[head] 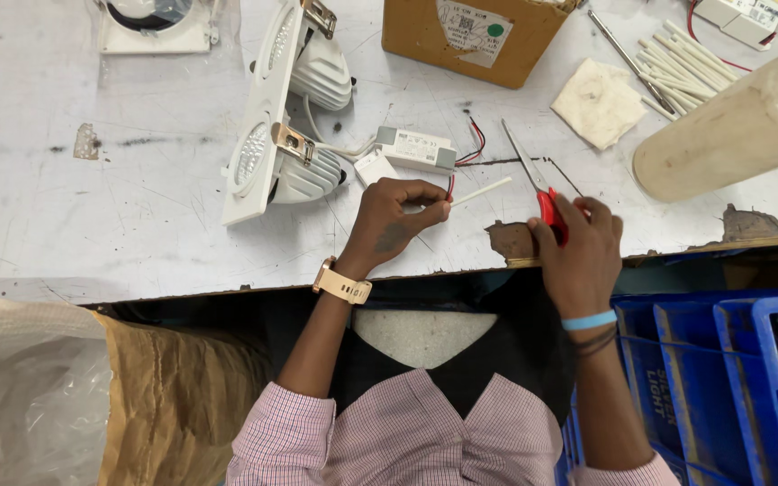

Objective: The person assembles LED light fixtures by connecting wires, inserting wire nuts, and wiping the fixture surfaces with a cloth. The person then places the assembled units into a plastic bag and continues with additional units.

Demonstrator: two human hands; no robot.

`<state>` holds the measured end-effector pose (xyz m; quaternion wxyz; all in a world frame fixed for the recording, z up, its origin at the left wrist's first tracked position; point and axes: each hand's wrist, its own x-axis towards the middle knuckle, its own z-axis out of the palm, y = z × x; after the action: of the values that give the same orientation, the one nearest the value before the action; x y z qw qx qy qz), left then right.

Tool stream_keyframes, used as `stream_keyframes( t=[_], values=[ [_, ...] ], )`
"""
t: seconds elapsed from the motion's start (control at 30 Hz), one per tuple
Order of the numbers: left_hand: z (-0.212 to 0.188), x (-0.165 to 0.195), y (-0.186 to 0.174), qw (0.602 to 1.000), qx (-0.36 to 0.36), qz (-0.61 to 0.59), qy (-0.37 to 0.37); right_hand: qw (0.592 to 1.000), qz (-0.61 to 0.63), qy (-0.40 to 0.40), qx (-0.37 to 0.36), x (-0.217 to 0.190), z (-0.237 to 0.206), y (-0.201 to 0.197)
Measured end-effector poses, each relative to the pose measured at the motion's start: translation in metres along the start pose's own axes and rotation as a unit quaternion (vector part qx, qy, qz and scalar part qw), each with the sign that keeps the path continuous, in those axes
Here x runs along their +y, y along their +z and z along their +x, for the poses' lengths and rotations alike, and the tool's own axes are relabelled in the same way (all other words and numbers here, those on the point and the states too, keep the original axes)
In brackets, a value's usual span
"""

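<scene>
In the head view, mid-frame, the left hand (395, 219) pinches a thin white sleeve tube (482, 191) and a red wire (450, 186) between fingertips, just below the small white driver box (416, 148). To its right, the right hand (578, 252) grips red-handled scissors (535, 180), blades pointing up-left, near the tube. A white twin-lamp fixture (267, 117) lies tilted at upper left.
</scene>
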<state>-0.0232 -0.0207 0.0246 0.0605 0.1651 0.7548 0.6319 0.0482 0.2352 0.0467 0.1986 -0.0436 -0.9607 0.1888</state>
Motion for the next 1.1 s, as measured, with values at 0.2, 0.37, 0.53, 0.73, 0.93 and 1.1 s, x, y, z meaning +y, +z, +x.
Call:
stream_keyframes(
  t=[0.2, 0.37, 0.53, 0.73, 0.93, 1.1],
  values=[
    [0.000, -0.006, -0.001, 0.999, 0.005, -0.050, -0.004, 0.997, 0.001, -0.001, 0.076, 0.021, -0.023, -0.004],
    [-0.003, -0.002, 0.003, 0.999, 0.018, -0.031, -0.015, 1.000, -0.016, -0.004, -0.021, 0.034, -0.024, -0.015],
    [-0.011, 0.010, 0.015, 0.980, 0.077, 0.139, 0.118, 0.982, 0.145, 0.093, -0.078, 0.044, -0.033, -0.024],
    [-0.014, 0.016, 0.021, 0.958, 0.112, 0.185, 0.187, 0.629, 0.651, 0.371, -0.207, 0.011, -0.115, -0.006],
    [-0.016, 0.016, 0.023, 0.950, 0.117, 0.208, 0.203, 0.603, 0.666, 0.209, -0.387, -0.011, -0.147, 0.017],
    [-0.019, 0.015, 0.022, 0.937, 0.116, 0.235, 0.230, 0.745, 0.503, 0.161, -0.408, -0.013, -0.111, 0.034]
  ],
)
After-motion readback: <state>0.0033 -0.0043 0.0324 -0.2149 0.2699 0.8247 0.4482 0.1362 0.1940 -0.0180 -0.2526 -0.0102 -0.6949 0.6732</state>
